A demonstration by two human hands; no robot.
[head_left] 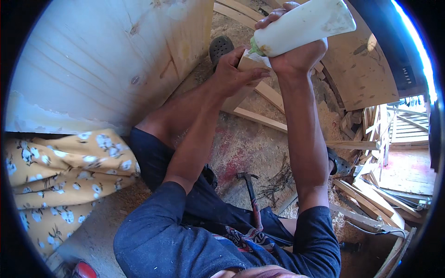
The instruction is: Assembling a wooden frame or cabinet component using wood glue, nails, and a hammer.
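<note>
A white squeeze bottle (306,27) with a greenish nozzle (254,47) is tilted in my right hand (300,58), its wide base up and to the right. The fingers and palm wrap around its lower part. My left hand (228,74) is closed on the end of a light wooden board (245,65), thumb on the near side. White glue (260,59) lies across the board's end, right under the nozzle. I cannot tell whether the nozzle touches it.
A hammer (252,197) lies between my legs on the sawdust-covered floor (232,148). A large plywood panel (111,55) stands at the left, above a yellow flowered cloth (69,176). Wooden strips (262,119) lie ahead; scrap wood (371,199) is heaped at the right.
</note>
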